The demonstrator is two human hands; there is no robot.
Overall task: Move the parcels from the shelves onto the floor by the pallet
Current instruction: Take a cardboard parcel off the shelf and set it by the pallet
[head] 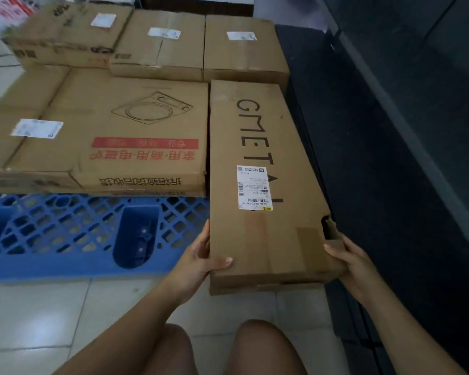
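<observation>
A long flat cardboard parcel (pixel 263 185) with dark lettering and a white shipping label lies lengthwise to the right of the blue plastic pallet (pixel 65 231), its near end over the tiled floor. My left hand (pixel 201 255) grips the parcel's near left edge, thumb on top. My right hand (pixel 347 255) holds the near right corner, beside a torn hole in the cardboard. Several other cardboard parcels (pixel 114 131) lie on the pallet.
A dark cabinet or shelf base (pixel 390 158) runs along the right, close to the parcel's right edge. Pale floor tiles (pixel 38 315) spread in front of the pallet. My knees (pixel 228 347) show at the bottom. Three smaller boxes (pixel 163 41) stand at the back.
</observation>
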